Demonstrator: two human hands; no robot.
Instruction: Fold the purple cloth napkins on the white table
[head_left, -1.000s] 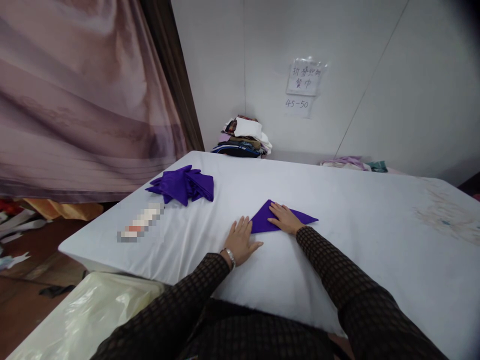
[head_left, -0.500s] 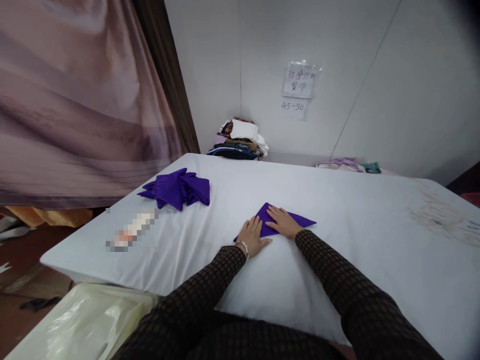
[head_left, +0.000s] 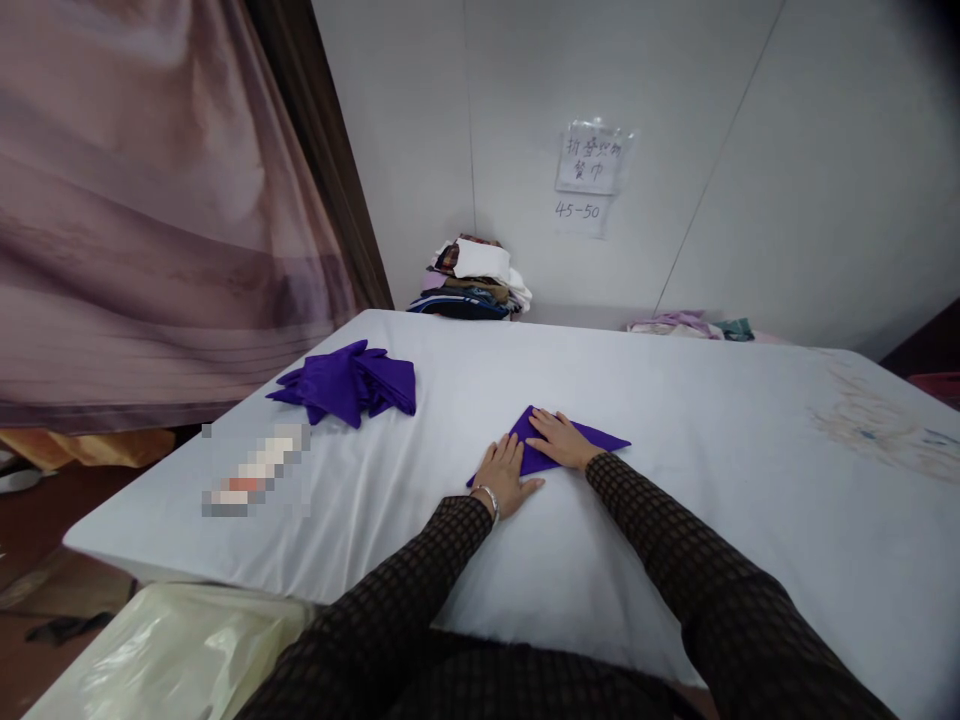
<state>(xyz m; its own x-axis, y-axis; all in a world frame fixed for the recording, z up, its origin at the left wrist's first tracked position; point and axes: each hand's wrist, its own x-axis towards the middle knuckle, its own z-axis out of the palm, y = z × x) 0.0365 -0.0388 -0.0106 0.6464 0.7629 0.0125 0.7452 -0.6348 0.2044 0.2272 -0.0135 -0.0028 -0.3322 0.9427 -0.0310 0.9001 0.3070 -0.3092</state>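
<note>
A purple cloth napkin (head_left: pixel 537 458), folded into a flat triangle, lies on the white-covered table (head_left: pixel 600 560) in front of me. My left hand (head_left: pixel 504 476), with a silver bracelet at its wrist, rests flat over the napkin's left part, fingers stretched out and thumb on the tablecloth. Palm down, my right hand (head_left: pixel 561 440) lies on the middle of the napkin with its fingers extended. Both hands hide part of the cloth. Farther left on the table is a heap of folded purple napkins (head_left: pixel 341 382), apart from my hands.
A blurred-out item (head_left: pixel 255 470) lies at the table's left side. Stacked clothes (head_left: pixel 476 280) and more cloth (head_left: pixel 679 325) are by the wall behind the table. Handwritten paper signs (head_left: pixel 589 165) hang there. A plastic-wrapped bundle (head_left: pixel 187 640) stands at the lower left, below a curtain (head_left: pixel 165 220).
My right hand has slid slightly left across the napkin, while my left hand stays almost in place. The camera view has shifted a little.
</note>
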